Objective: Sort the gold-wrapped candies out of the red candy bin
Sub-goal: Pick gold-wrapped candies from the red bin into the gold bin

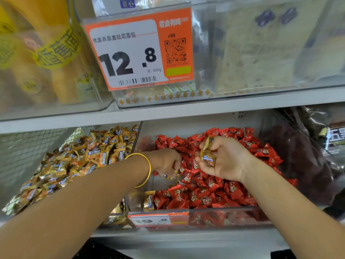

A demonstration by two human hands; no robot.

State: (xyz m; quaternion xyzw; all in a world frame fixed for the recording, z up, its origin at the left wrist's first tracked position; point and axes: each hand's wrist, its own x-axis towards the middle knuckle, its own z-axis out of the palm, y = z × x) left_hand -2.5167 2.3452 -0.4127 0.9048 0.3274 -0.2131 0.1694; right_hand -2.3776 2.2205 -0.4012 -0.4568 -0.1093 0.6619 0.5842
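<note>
One gold-foil candy with a blue label (149,200) stands nearest you, on end in the front left corner of the clear plastic bin (214,209) that holds the red-wrapped candies (214,193). It is just behind the orange price strip (158,219) and not yet picked out.

Further in, your left hand (164,161), with the gold bangle (143,171) on its wrist, reaches palm-down into the red heap. Its fingers curl round what looks like another small gold-and-blue sweet (170,177), so that hand is probably mid-pick.

Your right hand (227,161) hovers palm-up just above the heap, with fingers and thumb clamped on a pair of collected gold-wrapped candies (207,158). It appears to serve as the holding hand, which would keep the left free to dig.

The natural place to put them is the heap of matching gold candies (84,159) in the neighbouring bin to the left, beyond the clear divider.

Farthest back, above the white shelf edge (186,111), hangs an orange-and-white price tag (138,53) reading 12.8 (it belongs to the upper shelf's goods).
</note>
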